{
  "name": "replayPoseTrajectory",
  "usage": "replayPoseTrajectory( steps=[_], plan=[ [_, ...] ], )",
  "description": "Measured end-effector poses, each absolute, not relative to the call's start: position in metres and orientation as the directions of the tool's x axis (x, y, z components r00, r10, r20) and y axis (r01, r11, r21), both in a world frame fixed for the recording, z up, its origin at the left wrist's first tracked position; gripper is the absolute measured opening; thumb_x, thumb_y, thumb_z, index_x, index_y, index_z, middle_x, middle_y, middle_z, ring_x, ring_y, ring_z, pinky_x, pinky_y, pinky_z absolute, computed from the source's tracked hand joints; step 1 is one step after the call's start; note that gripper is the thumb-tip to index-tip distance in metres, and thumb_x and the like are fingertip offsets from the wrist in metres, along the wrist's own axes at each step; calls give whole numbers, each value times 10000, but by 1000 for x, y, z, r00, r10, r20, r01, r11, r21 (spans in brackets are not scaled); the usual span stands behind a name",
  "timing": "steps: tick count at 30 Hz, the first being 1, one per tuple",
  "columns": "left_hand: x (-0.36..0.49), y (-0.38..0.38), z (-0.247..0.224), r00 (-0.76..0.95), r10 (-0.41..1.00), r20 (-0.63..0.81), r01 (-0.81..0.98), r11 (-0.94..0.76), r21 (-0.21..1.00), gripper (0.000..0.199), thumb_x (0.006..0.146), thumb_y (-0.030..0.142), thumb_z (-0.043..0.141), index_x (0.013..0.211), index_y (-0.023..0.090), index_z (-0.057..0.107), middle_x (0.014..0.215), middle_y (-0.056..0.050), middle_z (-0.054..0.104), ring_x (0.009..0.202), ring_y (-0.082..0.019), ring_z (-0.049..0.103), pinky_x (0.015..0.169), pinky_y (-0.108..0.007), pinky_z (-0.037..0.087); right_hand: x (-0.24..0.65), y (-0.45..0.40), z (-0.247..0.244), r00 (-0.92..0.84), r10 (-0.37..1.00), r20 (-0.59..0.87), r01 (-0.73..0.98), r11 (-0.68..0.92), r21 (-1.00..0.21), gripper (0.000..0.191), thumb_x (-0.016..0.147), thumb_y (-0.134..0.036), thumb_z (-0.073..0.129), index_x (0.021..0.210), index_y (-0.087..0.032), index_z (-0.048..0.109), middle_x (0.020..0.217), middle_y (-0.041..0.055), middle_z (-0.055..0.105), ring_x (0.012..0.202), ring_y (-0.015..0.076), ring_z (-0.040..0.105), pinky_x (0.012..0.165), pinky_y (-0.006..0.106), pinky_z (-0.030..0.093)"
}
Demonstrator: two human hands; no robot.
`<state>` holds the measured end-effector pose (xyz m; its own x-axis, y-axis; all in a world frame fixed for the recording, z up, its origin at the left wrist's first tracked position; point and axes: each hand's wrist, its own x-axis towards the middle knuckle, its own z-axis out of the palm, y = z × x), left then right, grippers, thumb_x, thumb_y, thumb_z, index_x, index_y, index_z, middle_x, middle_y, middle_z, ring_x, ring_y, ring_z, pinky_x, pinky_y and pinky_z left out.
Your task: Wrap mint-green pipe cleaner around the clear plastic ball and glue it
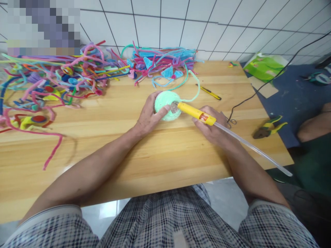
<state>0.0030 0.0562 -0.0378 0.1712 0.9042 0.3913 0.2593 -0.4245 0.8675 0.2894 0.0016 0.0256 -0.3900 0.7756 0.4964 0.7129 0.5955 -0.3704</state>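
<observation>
Near the middle of the wooden table, my left hand [151,114] grips a round mint-green coil [164,100] of fuzzy stem, its thumb over the front near the hole. A loose green strand loops from the coil toward the back right. My right hand [210,125] is closed around a yellow glue gun [192,110], with a clear glue stick [253,148] jutting out of its rear toward the lower right. The nozzle meets the clear or greyish centre of the coil; whether glue is coming out is too small to tell.
Colourful fuzzy stems [74,74] cover the back left, with a bundle [165,57] beside the tiled wall. A yellow cutter [210,93], scissors [231,120], pliers [267,129] and a black cord [256,91] lie rightward. Another person's bare limb [315,124] shows at the right edge.
</observation>
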Motion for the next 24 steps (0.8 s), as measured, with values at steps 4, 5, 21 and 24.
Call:
replayPoseTrajectory(
  steps=[4, 5, 21, 24],
  plan=[
    [3, 58, -41, 163, 898, 408, 252, -438, 863, 851, 991, 882, 632, 1530, 228, 552, 1536, -158, 669, 1447, -351, 659, 1283, -514, 526, 288, 1, 28, -400, 799, 448, 722, 576, -383, 44, 1040, -328, 637, 1027, -292, 615, 945, 42, 780, 822, 247, 744, 717, 378, 570],
    [2, 58, -42, 166, 896, 411, 249, -442, 862, 838, 998, 873, 632, 1530, 231, 552, 1535, -157, 669, 1446, -349, 661, 1282, -513, 526, 287, 1, 28, -389, 811, 437, 729, 561, -392, 53, 1041, -341, 632, 1024, -293, 618, 946, 46, 779, 824, 250, 741, 719, 383, 569],
    [2, 58, -41, 175, 893, 414, 236, -446, 863, 825, 999, 865, 638, 1520, 230, 561, 1528, -155, 680, 1446, -359, 666, 1285, -537, 529, 281, -5, 38, -267, 905, 332, 794, 402, -455, 121, 1024, -401, 634, 972, -303, 586, 869, 36, 733, 785, 251, 689, 736, 387, 530],
    [2, 58, -42, 173, 895, 411, 243, -443, 863, 833, 998, 869, 635, 1526, 229, 556, 1531, -159, 676, 1449, -363, 663, 1283, -541, 528, 280, -5, 39, -282, 900, 332, 792, 414, -448, 119, 1025, -401, 622, 969, -305, 578, 863, 41, 725, 789, 262, 692, 737, 397, 528]
  ],
)
